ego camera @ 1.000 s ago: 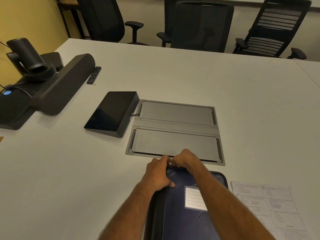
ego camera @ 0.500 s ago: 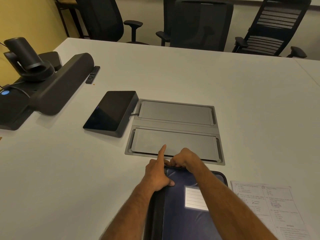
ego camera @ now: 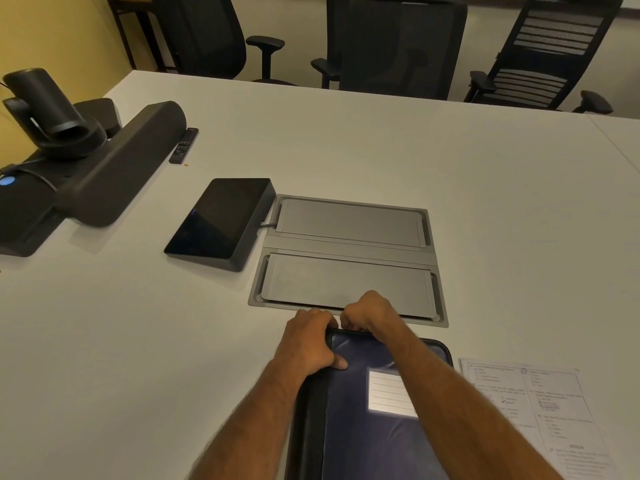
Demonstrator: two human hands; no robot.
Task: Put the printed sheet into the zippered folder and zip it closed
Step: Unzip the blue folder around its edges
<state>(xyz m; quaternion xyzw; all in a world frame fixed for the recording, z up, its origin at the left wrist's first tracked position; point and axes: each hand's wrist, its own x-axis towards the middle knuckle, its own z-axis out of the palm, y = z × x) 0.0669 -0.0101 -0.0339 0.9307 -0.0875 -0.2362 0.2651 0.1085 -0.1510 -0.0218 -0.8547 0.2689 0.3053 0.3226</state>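
While hands (ego camera: 349, 327) grip folder (ego camera: 374, 431), sheet (ego camera: 550, 410) outside

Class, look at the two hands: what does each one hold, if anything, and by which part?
Both grip the zippered folder at its far left corner: the left hand clasps the corner, thumb on the cover; the right hand pinches the far edge, presumably the zipper pull, which is hidden.

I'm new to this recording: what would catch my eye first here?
Both hands meet at the far edge of the dark blue zippered folder: the left hand grips its corner, and the right hand curls over the zipper edge. The printed sheet lies outside, right of the folder, on the table.
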